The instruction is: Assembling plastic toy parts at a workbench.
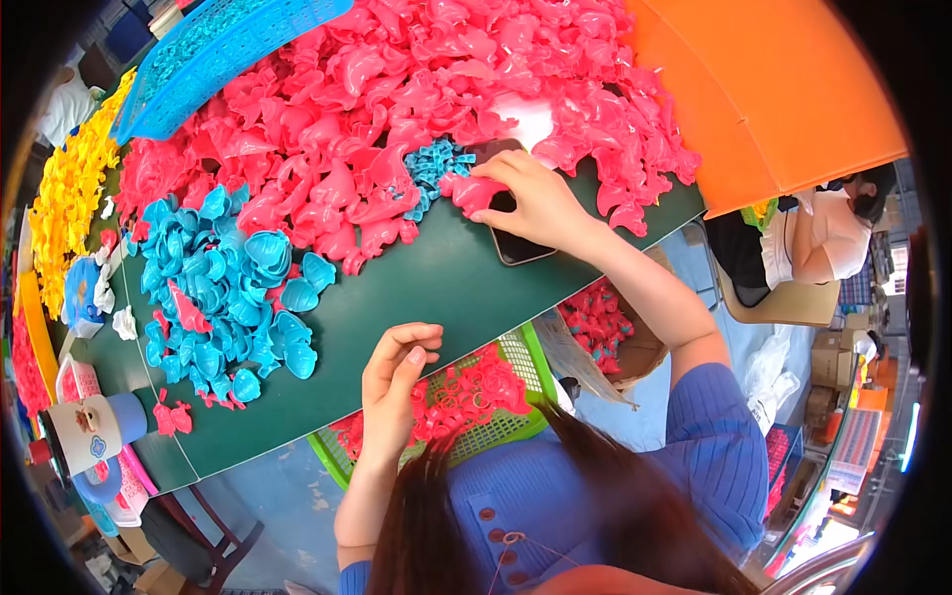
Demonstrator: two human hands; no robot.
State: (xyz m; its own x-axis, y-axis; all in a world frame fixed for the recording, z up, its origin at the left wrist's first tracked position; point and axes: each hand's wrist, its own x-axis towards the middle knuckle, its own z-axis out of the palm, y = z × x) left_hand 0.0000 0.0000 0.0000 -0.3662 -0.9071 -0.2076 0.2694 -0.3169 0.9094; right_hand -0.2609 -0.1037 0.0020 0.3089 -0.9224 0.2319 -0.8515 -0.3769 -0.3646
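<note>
Evidently, a Pink Piece Is Pinched Beside the Blue Bits

The dark green tabletop [387, 297] carries everything at hand. Its far side lies under a broad heap of glossy, curled pink plastic pieces [337, 129]; toward the left sits a smaller pile of blue, shell-shaped plastic cups [213, 283], with stray pink pieces among them. Below the near edge stands a bright green, open-mesh plastic basket [540, 367] with small pink parts inside.

The left hand [397, 382] is at that edge, near the basket, fingers loosely curled with a moderate gap to the thumb and nothing visible between them. The right hand [535, 198] reaches over a flat, dark-screened phone [523, 248] lying on the table, its thumb and fingers closed narrowly on one curved, shiny pink plastic piece [464, 193]. That piece is at the heap's near fringe, beside a cluster of tiny blue plastic parts [434, 167].

The slick curve could slip from a light pinch (the contact itself is partly hidden). A low sweep of the wrist could nudge the phone, and dragging the piece sideways might scatter the tiny parts.
</note>
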